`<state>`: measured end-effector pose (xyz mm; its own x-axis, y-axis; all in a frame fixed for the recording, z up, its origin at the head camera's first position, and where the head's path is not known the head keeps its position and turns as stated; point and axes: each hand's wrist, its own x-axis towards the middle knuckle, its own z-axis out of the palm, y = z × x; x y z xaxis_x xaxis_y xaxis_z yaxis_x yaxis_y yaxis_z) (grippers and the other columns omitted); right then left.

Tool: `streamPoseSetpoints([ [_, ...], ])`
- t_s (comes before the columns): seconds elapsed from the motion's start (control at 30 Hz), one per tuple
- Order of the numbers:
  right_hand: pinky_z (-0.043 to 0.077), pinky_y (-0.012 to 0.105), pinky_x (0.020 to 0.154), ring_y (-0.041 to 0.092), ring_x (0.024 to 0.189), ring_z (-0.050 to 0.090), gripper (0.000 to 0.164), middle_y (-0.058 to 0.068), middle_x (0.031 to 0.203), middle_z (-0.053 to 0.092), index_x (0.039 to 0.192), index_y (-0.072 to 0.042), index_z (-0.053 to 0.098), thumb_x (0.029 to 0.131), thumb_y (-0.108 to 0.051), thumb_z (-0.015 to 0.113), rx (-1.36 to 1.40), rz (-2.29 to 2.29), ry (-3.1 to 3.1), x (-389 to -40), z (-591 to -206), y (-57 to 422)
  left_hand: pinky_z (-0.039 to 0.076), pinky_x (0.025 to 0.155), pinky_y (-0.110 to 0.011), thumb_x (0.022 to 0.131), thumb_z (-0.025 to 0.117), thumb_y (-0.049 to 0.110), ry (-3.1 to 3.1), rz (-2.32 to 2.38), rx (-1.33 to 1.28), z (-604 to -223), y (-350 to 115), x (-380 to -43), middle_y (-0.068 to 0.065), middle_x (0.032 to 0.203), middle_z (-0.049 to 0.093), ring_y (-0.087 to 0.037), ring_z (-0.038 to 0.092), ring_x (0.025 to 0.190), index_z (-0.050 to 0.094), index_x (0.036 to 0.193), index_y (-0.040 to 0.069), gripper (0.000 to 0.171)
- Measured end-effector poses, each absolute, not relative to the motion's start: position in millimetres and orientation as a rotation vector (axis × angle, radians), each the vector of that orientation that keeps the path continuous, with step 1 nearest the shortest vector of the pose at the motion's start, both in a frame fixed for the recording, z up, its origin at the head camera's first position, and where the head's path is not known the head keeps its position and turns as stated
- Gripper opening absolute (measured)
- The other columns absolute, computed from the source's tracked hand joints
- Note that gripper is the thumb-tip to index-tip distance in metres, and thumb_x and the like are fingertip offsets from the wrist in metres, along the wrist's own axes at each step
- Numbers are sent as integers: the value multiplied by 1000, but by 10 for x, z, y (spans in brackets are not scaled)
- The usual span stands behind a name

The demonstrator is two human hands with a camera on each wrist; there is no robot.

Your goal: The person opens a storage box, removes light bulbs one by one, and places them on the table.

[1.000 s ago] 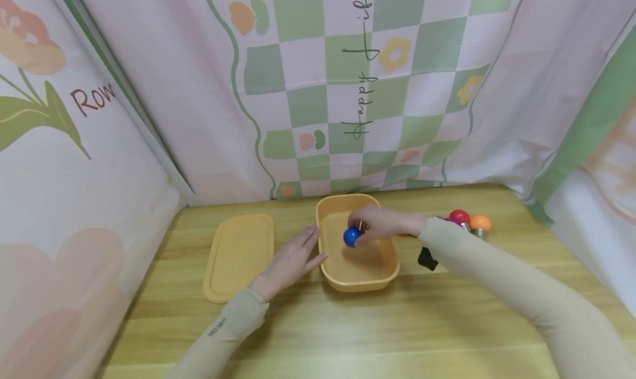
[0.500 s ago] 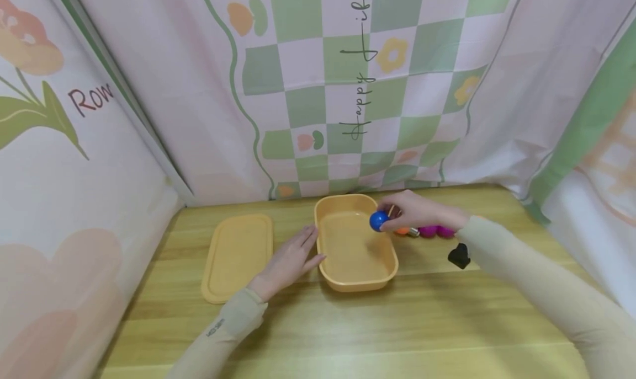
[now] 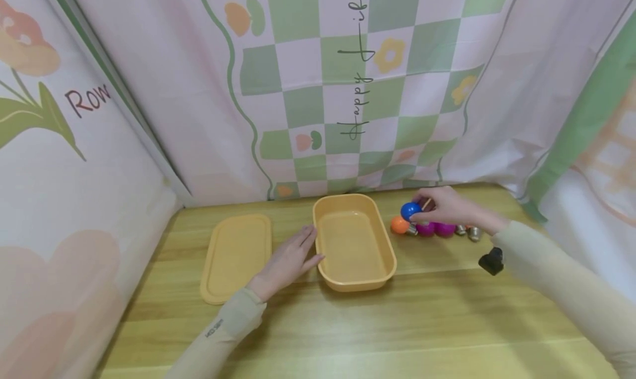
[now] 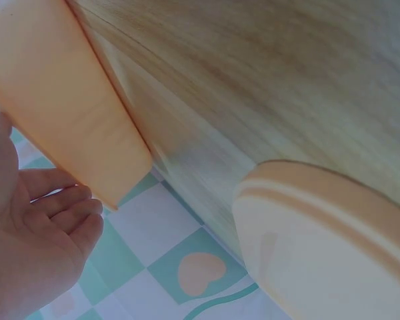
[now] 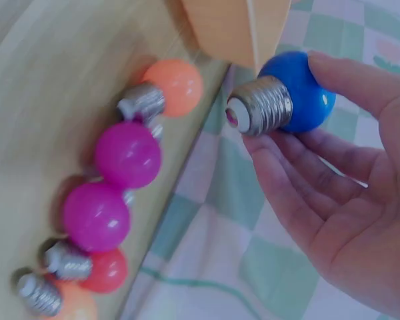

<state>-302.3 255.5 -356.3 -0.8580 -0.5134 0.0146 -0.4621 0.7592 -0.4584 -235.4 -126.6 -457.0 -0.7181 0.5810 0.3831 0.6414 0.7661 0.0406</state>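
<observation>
A blue light bulb [image 5: 300,90] with a silver screw base is pinched between the thumb and fingers of my right hand [image 3: 449,207], held above several other bulbs at the right. Those include an orange bulb [image 3: 399,225], two purple bulbs [image 5: 128,155] and a red bulb [image 5: 107,270], lying in a row on the table. My left hand [image 3: 288,262] rests its fingers against the left rim of a yellow-orange plastic box [image 3: 389,257]; the left wrist view has the fingertips right at the box's wall [image 4: 60,93]. Nothing lies inside the box.
A matching flat lid [image 3: 237,257] lies on the wooden table [image 3: 318,335] to the left of the box. A printed checkered curtain [image 3: 348,92] hangs behind the table's back edge. A black device [image 3: 492,261] sits at my right wrist.
My right hand has moved out of the box to the right, carrying the blue bulb over to the other bulbs. The left hand has stayed at the box's rim.
</observation>
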Motion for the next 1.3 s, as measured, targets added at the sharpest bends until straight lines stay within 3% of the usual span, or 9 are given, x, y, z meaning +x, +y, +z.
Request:
streamPoseSetpoints([
  [0.27,62,39,73,24,86,70,45,13,97,72,109,3,66,86,-34,76,-625,-605,2966,-3006,-3620,2899,50,109,-41,97,62,39,-2593,-237,-936,-4578,-1269,-2353,-27,141,55,-36,55,132,52,137,-11,64],
  [0.53,60,49,77,37,93,68,61,27,108,69,119,8,61,91,-45,69,-418,-501,3032,-3033,-3668,3278,50,109,-41,97,62,38,-2589,-252,-928,-4572,-1276,-2339,-28,140,55,-37,55,132,51,137,-10,64],
  [0.73,58,52,78,43,98,63,65,34,113,63,122,14,56,95,-44,63,-299,-560,2988,-3059,-3724,3537,49,110,-41,97,61,39,-2605,-271,-920,-4555,-1276,-2333,-27,142,54,-36,54,133,51,138,-10,64],
  [1.3,55,59,76,52,95,61,68,44,111,58,117,20,51,98,-46,56,-149,-609,2933,-2957,-3860,4073,49,110,-42,96,62,39,-2602,-269,-930,-4544,-1261,-2345,-27,141,54,-37,55,132,51,137,-10,65],
])
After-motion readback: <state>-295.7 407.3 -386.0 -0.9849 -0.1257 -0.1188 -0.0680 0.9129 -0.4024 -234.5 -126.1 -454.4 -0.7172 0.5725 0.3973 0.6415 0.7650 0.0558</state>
